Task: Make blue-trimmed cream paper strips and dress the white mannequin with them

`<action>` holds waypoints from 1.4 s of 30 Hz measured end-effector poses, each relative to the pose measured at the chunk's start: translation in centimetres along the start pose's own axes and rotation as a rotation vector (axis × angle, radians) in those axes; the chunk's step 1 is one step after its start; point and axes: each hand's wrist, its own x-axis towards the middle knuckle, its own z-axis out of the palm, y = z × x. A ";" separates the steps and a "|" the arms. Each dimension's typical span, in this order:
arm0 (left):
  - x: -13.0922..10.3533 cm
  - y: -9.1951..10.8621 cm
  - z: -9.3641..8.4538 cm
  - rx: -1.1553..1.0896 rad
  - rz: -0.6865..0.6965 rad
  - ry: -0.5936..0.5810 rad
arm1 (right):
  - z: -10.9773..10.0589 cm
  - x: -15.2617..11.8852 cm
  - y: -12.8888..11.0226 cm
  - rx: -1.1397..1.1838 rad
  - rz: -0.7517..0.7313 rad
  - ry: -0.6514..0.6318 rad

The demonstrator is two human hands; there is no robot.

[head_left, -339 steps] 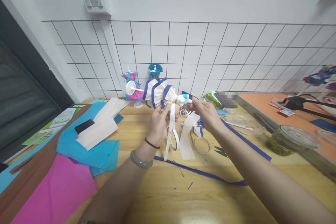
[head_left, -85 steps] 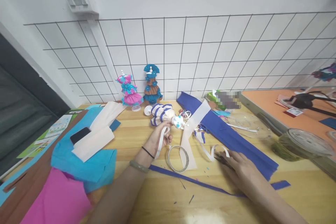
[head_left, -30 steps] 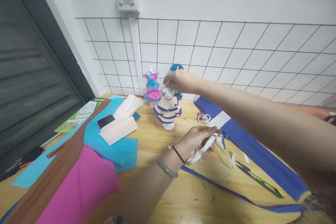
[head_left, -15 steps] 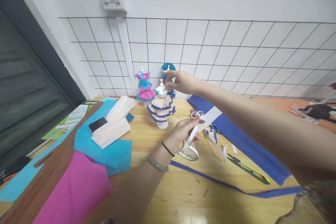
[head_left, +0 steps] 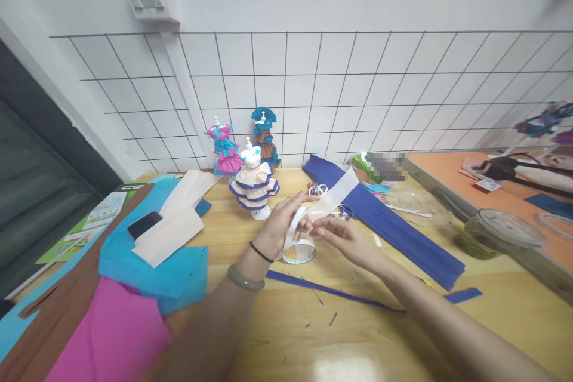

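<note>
My left hand (head_left: 283, 222), with a black band and a pale bangle at the wrist, is closed on a strip of white paper (head_left: 336, 194) that slants up to the right. A roll of white tape (head_left: 301, 252) hangs just below its fingers, with a loop of tape running up to them. The fingertips of my right hand (head_left: 336, 235) are pinched together at the lower edge of the strip, against the left fingers; what they grip is too small to make out. Behind the hands stands a small dress form (head_left: 253, 182) in a cream ruffled skirt with blue trim.
Two more dressed forms (head_left: 227, 152) stand at the back. Blue paper (head_left: 394, 221) and a thin blue strip (head_left: 331, 291) lie on the table. Turquoise (head_left: 179, 274) and pink paper (head_left: 107, 328), plus a phone (head_left: 144, 224), are at left. A round jar (head_left: 496, 233) sits at right.
My right hand has come down from beside the cream-skirted form to meet my left hand at the paper strip. The view has shifted to the right, showing the jar.
</note>
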 end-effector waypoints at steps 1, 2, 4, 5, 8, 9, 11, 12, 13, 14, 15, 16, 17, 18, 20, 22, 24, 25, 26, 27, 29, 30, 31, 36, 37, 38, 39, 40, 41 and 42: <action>0.0 0.0 0.1 -0.012 -0.002 -0.001 | 0.6 -0.6 0.3 0.016 0.006 -0.004; 0.0 0.0 0.2 -0.020 -0.006 -0.003 | 1.1 -1.0 0.5 0.014 0.011 0.001; -0.2 0.2 0.4 -0.023 -0.016 -0.010 | 1.6 -1.5 0.4 -0.022 0.012 0.009; -0.2 0.3 0.5 -0.022 -0.014 -0.018 | 1.6 -1.7 0.2 -0.049 0.011 0.009; -0.5 0.8 0.6 -0.028 0.017 -0.054 | 0.8 -2.4 -0.3 -0.144 0.026 0.031; -0.6 0.9 0.7 -0.030 0.027 -0.071 | 0.4 -2.7 -0.6 -0.188 0.028 0.058; -0.7 1.0 0.7 -0.015 0.049 -0.104 | -0.5 -3.6 -1.1 -0.291 0.023 0.134; -0.8 1.0 0.8 0.009 0.064 -0.119 | -0.8 -4.0 -1.3 -0.347 0.019 0.173; -0.9 1.0 0.9 0.044 0.085 -0.129 | -1.0 -4.4 -1.6 -0.403 0.019 0.203; -1.0 0.9 1.1 0.086 0.108 -0.136 | -1.2 -4.9 -1.9 -0.454 0.025 0.221; -1.1 0.9 1.3 0.131 0.132 -0.137 | -1.3 -5.3 -2.1 -0.499 0.035 0.228; -1.2 0.8 1.5 0.177 0.154 -0.138 | -1.3 -5.6 -2.3 -0.545 0.041 0.230; -1.4 0.7 1.8 0.223 0.175 -0.140 | -1.3 -6.0 -2.4 -0.593 0.038 0.226; -1.6 0.7 2.0 0.271 0.192 -0.146 | -1.3 -6.3 -2.5 -0.644 0.024 0.219; -2.1 0.8 2.6 0.395 0.230 -0.167 | -1.1 -6.7 -2.4 -0.751 -0.012 0.211; -2.8 0.9 3.3 0.564 0.304 -0.203 | -1.0 -7.0 -2.3 -0.832 -0.021 0.211; -3.4 1.1 4.0 0.734 0.435 -0.262 | -1.0 -7.2 -2.1 -0.854 0.013 0.228; -3.8 1.1 4.4 0.816 0.506 -0.302 | -1.0 -7.2 -2.0 -0.838 0.044 0.246; -4.0 1.1 4.8 0.893 0.570 -0.348 | -1.0 -7.2 -1.9 -0.807 0.083 0.265; -4.3 1.1 5.2 0.968 0.621 -0.390 | -1.0 -7.3 -1.8 -0.767 0.126 0.287; -4.6 0.8 6.0 1.097 0.704 -0.456 | -1.1 -7.4 -1.8 -0.701 0.185 0.328; -4.7 0.6 6.3 1.147 0.755 -0.479 | -1.2 -7.4 -1.9 -0.691 0.193 0.334; -4.8 0.3 6.6 1.188 0.818 -0.500 | -1.2 -7.5 -2.1 -0.692 0.187 0.320; -5.3 -1.3 8.1 1.488 1.078 -0.558 | -1.8 -7.7 -3.1 -0.677 0.186 0.169; -5.5 -1.6 8.4 1.577 1.099 -0.559 | -2.0 -7.7 -3.1 -0.675 0.212 0.203; -5.7 -1.8 8.6 1.667 1.124 -0.555 | -2.3 -7.7 -3.1 -0.672 0.245 0.256; -5.9 -2.1 8.8 1.750 1.157 -0.551 | -2.6 -7.6 -3.0 -0.657 0.283 0.307; -6.0 -2.3 9.0 1.822 1.196 -0.548 | -2.9 -7.7 -2.9 -0.625 0.324 0.346; -6.1 -2.5 9.1 1.882 1.234 -0.540 | -3.3 -7.7 -2.8 -0.585 0.361 0.370; -6.2 -2.6 9.2 1.932 1.261 -0.529 | -3.6 -7.8 -2.7 -0.545 0.394 0.385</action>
